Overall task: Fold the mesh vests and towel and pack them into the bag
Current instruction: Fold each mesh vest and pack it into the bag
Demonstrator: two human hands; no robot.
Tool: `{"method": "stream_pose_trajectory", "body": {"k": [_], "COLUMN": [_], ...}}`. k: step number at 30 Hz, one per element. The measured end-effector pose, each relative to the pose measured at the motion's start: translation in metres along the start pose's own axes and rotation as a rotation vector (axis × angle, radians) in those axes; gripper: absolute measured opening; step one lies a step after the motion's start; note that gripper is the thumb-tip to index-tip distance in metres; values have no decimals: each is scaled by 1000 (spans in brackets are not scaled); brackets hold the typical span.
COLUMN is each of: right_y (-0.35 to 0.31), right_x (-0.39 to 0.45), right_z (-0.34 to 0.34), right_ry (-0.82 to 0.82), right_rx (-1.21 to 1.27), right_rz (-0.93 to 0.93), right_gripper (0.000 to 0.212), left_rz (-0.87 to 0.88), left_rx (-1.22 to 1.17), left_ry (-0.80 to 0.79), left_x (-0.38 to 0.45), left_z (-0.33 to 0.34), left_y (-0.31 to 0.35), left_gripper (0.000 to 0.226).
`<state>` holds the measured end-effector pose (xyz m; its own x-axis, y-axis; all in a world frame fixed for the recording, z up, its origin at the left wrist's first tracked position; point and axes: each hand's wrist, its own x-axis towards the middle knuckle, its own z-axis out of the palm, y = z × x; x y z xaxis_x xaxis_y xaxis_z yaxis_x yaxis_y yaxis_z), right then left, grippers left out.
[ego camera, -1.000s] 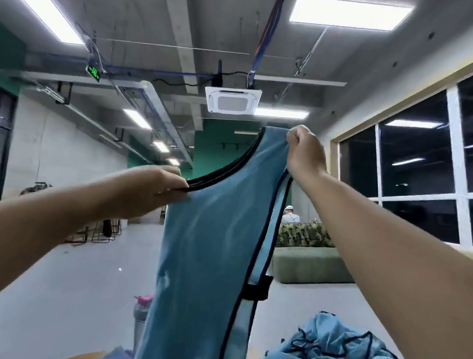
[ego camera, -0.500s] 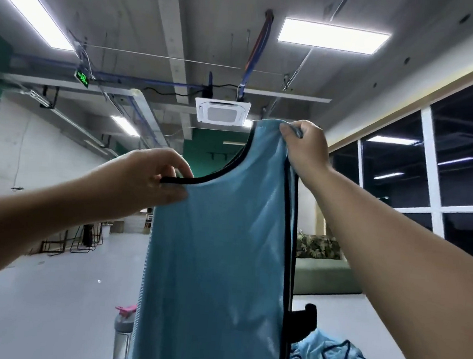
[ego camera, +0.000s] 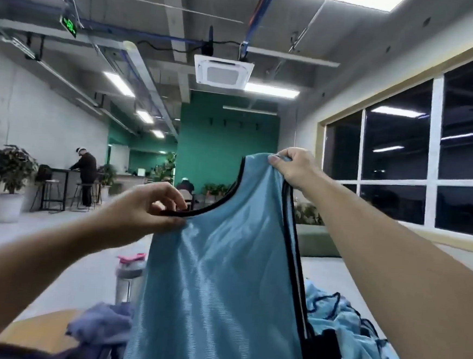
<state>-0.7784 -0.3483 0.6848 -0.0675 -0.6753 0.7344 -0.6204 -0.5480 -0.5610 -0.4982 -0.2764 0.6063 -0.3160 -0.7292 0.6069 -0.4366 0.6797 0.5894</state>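
Two hands hold one mesh vest up in the air

Two hands, one vest. We see the blue mesh vest [ego camera: 222,277] hanging upright in front of the camera, black trim along neckline and side. Left hand [ego camera: 139,217] grip: thumb and fingers pinching the black neckline trim at the vest's lower left shoulder. Right hand [ego camera: 295,169] grip: fingers curled over, pinching the top of the right shoulder strap, higher than the left. Vest bottom runs out of frame, so we cannot tell if it touches anything.

Below right, behind the held vest, we see a pile of blue mesh vests [ego camera: 353,338], crumpled, black trim showing. Below left, a purple-grey towel [ego camera: 99,327] lies bunched on the wooden tabletop [ego camera: 36,330]. Drink bottle [ego camera: 128,278] with pink lid stands upright just behind the towel, just left of the held vest. Bag: we cannot pick it out.

Background: green sofa [ego camera: 315,242], dark windows [ego camera: 400,169] at right, a standing person [ego camera: 84,176] at a high counter far left.
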Motion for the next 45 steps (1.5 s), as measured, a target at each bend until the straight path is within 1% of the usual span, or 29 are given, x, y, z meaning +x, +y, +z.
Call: {"method": "stream_pose_trajectory", "body": {"k": [2, 4, 5, 6, 8, 10, 12, 14, 16, 19, 21, 24, 27, 30, 32, 34, 35, 37, 38, 39, 40, 42, 43, 44, 45], "right_y": [40, 76, 93, 109, 135, 157, 176, 195, 214, 243, 263, 281, 273, 247, 232, 223, 220, 214, 213, 214, 217, 230, 235, 238, 238], "right_x": [-17, -39, -48, -57, -69, -72, -71, -68, -66, -71, -81, -96, -108, -132, -159, -189, -204, -225, -229, -230, -227, -214, -209, -206, -205], "right_z": [34, 67, 82, 96, 120, 142, 159, 175, 194, 225, 243, 261, 263, 246, 232, 223, 221, 218, 219, 220, 222, 230, 234, 237, 241], "right_ry": [-119, -230, -268, -290, -306, -299, -273, -244, -236, -296, -362, -441, -466, -523, -621, -753, -823, -982, -1035, -1035, -975, -795, -753, -761, -815], "right_rx": [-77, -143, -152, -149, -140, -108, -79, -76, -73, -81, -99, -136, -83, -38, -22, -64, -95, -166, -209, -242, -256, -316, -361, -385, -394], "right_rz": [97, 161, 199, 241, 298, 341, 374, 388, 408, 456, 475, 451, 369, 203, 90, -22, -67, -117, -106, -69, -17, 88, 132, 151, 156], "right_gripper": [22, 19, 19, 20, 21, 22, 21, 19, 19, 19, 17, 14, 10, 5, 7, 6, 9, 22, 28, 32, 33, 32, 35, 42, 50], "left_rz": [-135, -221, -260, -304, -391, -446, -495, -552, -589, -654, -715, -825, -842, -859, -858, -848, -847, -841, -842, -849, -855, -860, -860, -856, -849], "left_rx": [-55, -73, -59, -52, -11, 61, 119, 103, 74, 88, 169, 407, 438, 404, 374, 386, 396, 425, 426, 422, 420, 426, 428, 432, 435], "left_ry": [-53, -57, -53, -56, -75, -76, -48, -32, -6, 7, -17, -82, -58, -19, -10, -20, -29, -52, -60, -65, -66, -67, -67, -75, -85], "left_x": [-9, -20, -26, -31, -37, -37, -35, -31, -29, -37, -50, -67, -70, -73, -76, -76, -75, -74, -74, -73, -73, -73, -73, -73, -73], "left_z": [25, 55, 70, 86, 113, 132, 145, 158, 170, 189, 199, 203, 206, 207, 207, 207, 207, 207, 207, 207, 207, 206, 206, 207, 206], "left_y": [-53, -103, -128, -152, -191, -221, -244, -263, -283, -320, -345, -355, -357, -362, -366, -365, -363, -361, -360, -359, -359, -358, -358, -357, -356], "left_gripper": [22, 20, 28, 41, 55, 61, 58, 54, 56, 61, 63, 67, 73, 69, 67, 67, 67, 65, 64, 64, 64, 65, 64, 64, 62]}}
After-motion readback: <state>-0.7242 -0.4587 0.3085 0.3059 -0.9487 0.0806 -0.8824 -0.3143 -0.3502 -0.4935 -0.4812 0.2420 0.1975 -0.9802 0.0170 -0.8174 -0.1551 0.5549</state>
